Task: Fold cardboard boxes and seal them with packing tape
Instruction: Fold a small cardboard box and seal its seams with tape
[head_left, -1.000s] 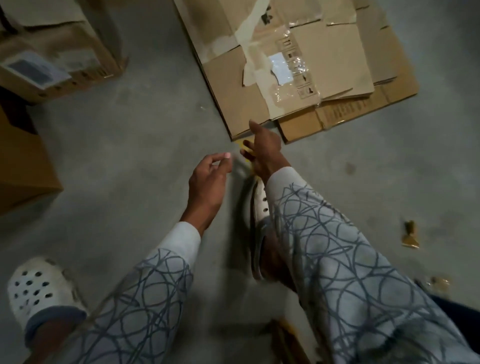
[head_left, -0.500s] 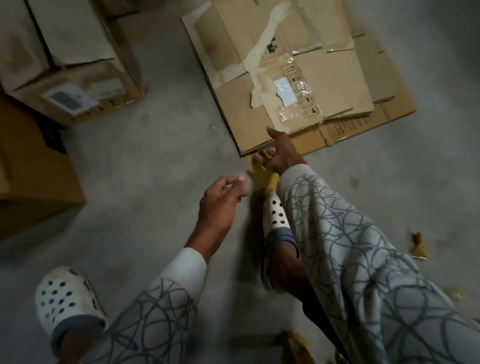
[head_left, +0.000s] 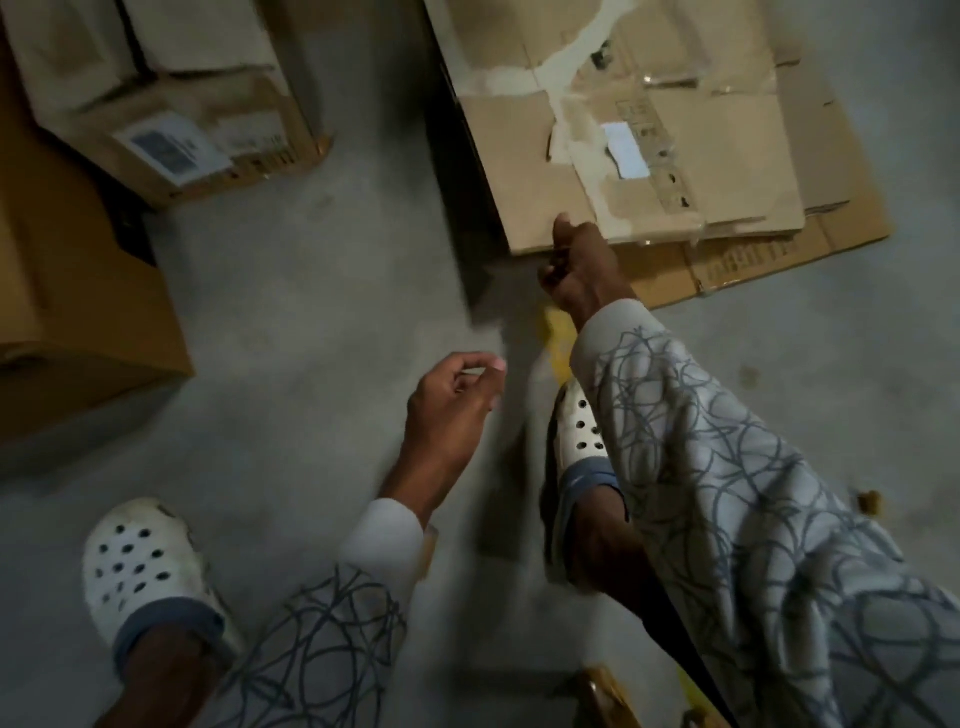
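Observation:
A stack of flattened cardboard boxes (head_left: 852, 228) lies on the concrete floor at the upper right. The top flattened box (head_left: 524, 171) carries torn tape and a white label. My right hand (head_left: 582, 270) pinches its near edge, thumb on top and fingers curled underneath. That edge looks raised a little, with a dark shadow along the box's left side. My left hand (head_left: 452, 405) hovers over the floor below and to the left, fingers loosely curled and holding nothing. No tape roll is visible.
A closed box with a shipping label (head_left: 171, 145) and a plain brown box (head_left: 62, 260) stand at the left. A yellow object (head_left: 556, 338) lies on the floor under my right wrist. My feet in white clogs (head_left: 140, 561) stand near the bottom. A small scrap (head_left: 867, 501) lies at the right.
My right hand reached forward and took hold of the top flattened box's near edge. My left hand stayed hovering. The view moved closer to the stack.

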